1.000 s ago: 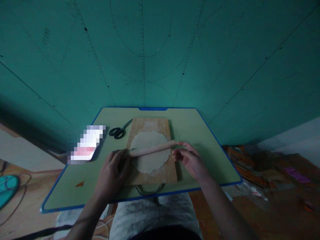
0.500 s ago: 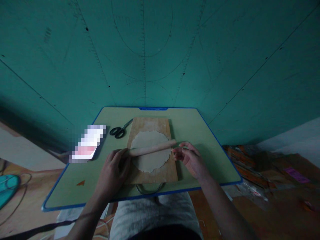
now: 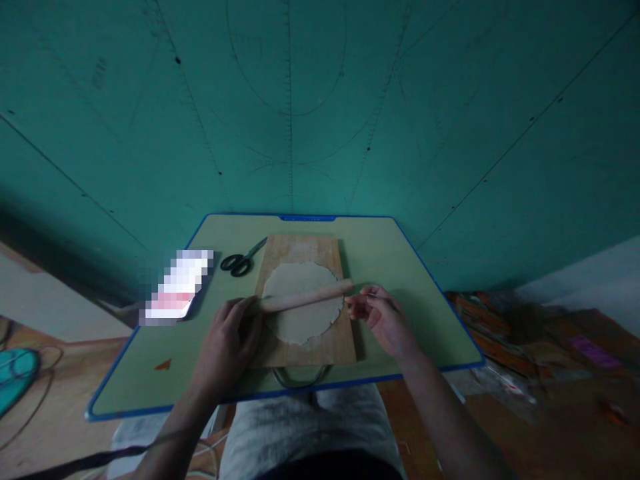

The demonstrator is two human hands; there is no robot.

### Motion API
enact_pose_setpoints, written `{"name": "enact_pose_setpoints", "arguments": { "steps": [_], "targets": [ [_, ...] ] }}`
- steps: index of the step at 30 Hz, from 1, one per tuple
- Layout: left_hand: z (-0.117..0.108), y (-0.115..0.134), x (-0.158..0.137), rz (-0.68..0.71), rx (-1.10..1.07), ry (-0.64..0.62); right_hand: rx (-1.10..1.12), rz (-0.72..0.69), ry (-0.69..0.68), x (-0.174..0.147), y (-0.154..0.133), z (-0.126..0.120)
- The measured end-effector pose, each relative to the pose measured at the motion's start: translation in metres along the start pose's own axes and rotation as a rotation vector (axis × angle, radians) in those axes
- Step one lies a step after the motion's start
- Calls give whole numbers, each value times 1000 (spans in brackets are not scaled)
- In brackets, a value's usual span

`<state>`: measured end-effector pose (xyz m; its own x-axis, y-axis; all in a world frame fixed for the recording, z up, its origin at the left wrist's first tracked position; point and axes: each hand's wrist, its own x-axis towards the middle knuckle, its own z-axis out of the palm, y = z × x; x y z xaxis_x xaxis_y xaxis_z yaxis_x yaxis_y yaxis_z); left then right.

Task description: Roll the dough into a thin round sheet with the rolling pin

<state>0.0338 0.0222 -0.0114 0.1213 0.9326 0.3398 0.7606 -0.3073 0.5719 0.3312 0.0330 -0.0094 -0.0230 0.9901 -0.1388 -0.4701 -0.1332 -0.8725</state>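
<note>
A wooden rolling pin [image 3: 307, 296] lies slightly slanted across a flat, roughly round sheet of pale dough [image 3: 299, 327]. Under the dough is a wooden board [image 3: 300, 248], dusted with flour at its far end. My left hand [image 3: 234, 333] is closed around the pin's left end, its fingertips partly hidden. Beside the pin's right end, apart from it, is my right hand [image 3: 381, 319]. Its palm is turned partly up, with the fingers curled in and the thumb and a finger pinched together near the dough's right edge. Whatever the pinch holds is too small to make out.
Scissors [image 3: 243, 260] with black handles lie left of the board. Farther left is a phone with a blurred screen [image 3: 180, 283]. A small orange triangle [image 3: 163, 365] is on the blue-edged table [image 3: 420, 333]. A green marked wall [image 3: 320, 133] rises behind; clutter [image 3: 525, 353] covers the floor at right.
The thumb and finger of my right hand have come closer together. My left hand, the rolling pin and the dough look nearly unchanged.
</note>
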Motion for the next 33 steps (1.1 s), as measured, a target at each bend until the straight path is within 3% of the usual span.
{"name": "enact_pose_setpoints", "arguments": {
  "steps": [7,33],
  "targets": [
    [1,-1,0,4,7,4,16,2,-40,-1,-2,-1],
    [2,-3,0,-5,14,11,-27,-88,50,-4,-5,1]
  ]
}}
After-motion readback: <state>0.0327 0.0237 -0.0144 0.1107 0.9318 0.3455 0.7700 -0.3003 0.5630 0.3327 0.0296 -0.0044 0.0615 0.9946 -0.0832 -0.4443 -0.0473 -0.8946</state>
